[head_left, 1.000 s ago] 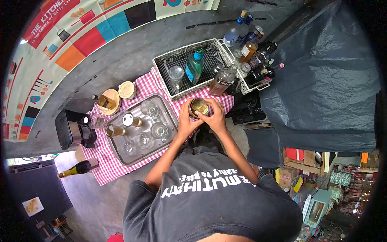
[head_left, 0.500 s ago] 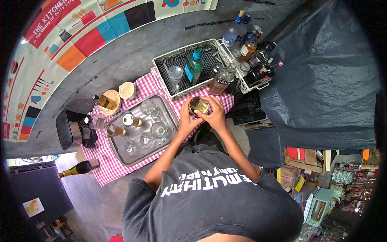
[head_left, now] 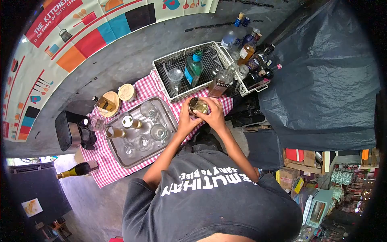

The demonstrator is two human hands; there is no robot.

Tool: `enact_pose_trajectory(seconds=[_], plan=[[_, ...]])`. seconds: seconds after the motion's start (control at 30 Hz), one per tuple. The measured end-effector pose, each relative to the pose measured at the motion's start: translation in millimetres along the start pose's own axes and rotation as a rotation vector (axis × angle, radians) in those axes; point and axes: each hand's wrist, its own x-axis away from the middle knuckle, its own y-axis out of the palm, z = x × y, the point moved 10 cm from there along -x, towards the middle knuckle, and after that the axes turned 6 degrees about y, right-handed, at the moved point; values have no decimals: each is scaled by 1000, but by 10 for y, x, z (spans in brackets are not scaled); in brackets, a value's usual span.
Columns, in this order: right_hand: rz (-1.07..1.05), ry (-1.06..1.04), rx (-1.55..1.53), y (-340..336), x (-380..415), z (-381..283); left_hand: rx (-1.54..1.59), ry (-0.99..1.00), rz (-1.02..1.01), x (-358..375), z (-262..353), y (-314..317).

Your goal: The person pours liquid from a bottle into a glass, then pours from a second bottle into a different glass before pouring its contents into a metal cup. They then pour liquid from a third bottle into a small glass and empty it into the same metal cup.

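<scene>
A drinking glass (head_left: 199, 105) with pale yellow liquid is held between both of my hands, over the near right part of the checked cloth. My left hand (head_left: 187, 120) is wrapped round its left side. My right hand (head_left: 215, 113) closes round the other side, its thumb reaching toward the left hand. Just beyond my hands stands a clear bottle (head_left: 221, 85) of brownish liquid with lettering on it. To the left lies a metal tray (head_left: 130, 160), bearing several clear glasses and two filled ones, a glass (head_left: 114, 132) and a glass (head_left: 132, 121) with a white top.
Behind the bottle, a white wire basket (head_left: 174, 97) holds a green bottle (head_left: 193, 69) and a stemmed glass (head_left: 175, 76). Several bottles crowd a smaller rack (head_left: 254, 91) at right. Left are a lidded tub (head_left: 127, 92), a black container (head_left: 68, 130) and a dark bottle (head_left: 78, 169) near the table's edge.
Both hands keep their hold on the glass, which looks slightly differently tilted. Otherwise the view has only shifted slightly.
</scene>
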Motion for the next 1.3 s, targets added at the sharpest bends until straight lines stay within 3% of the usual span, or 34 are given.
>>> enact_pose_trajectory(seconds=[1.3], plan=[[-39, 21, 61, 136, -41, 36, 30, -18, 12, -25, -42, -49]])
